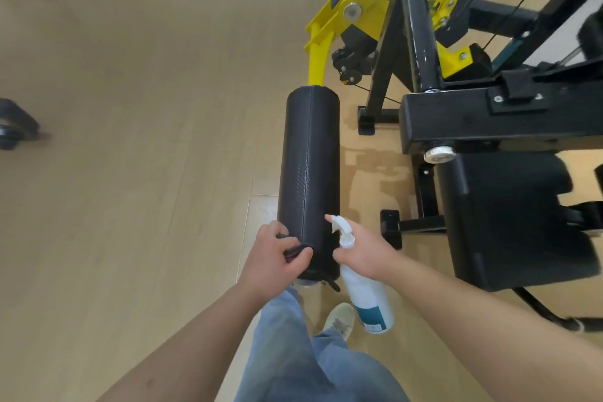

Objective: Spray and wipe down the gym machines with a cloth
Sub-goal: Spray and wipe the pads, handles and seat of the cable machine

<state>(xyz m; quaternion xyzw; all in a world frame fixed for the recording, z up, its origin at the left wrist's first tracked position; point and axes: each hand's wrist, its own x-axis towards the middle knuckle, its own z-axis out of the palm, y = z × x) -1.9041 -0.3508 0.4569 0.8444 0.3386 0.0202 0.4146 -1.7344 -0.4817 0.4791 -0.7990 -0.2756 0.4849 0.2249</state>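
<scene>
Seemingly early on, the left hand point(274, 259) grips a dark crumpled cloth point(295, 250) against the black padded roller point(310, 173), the right hand point(362, 251) clasps a white plastic spray bottle point(367, 294), with the black-and-yellow machine point(456, 121) likely mostly unwiped.

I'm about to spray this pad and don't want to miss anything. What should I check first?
1. Is the cloth in hand? ok, the left hand grips it against the near end of the pad.
2. Is the bottle in hand? ok, the right hand grips its neck.
3. Does the nozzle face the pad? ok.
4. Is liquid left in the bottle? cannot tell, it is opaque.
5. Is the floor dry? not ok, wet-looking patches beside the pad.
</scene>
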